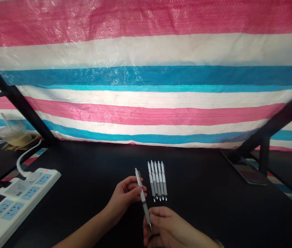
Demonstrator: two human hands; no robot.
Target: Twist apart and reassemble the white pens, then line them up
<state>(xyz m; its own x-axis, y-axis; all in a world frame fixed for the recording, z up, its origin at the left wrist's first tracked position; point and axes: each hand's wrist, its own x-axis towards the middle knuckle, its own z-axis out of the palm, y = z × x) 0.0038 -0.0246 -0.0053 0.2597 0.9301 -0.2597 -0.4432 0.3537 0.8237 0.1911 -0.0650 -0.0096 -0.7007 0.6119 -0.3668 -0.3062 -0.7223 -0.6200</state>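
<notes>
A white pen with a grey grip (142, 198) slants over the table, its clicker end up and its pointed tip down. My left hand (125, 193) pinches the upper barrel between thumb and fingers. Around the lower end of the same pen, my right hand (165, 224) is closed, with its thumb at the grey grip and its fingers curled behind the tip. Just beyond my hands, several matching pens (157, 181) lie side by side in a row, tips toward me.
The black table (197, 193) carries a white power strip (19, 203) with a plugged-in cord at left. A dark flat device (246, 170) lies by the right frame post. A plastic cup with a straw (13, 132) stands far left. Striped sheeting (146, 79) hangs behind.
</notes>
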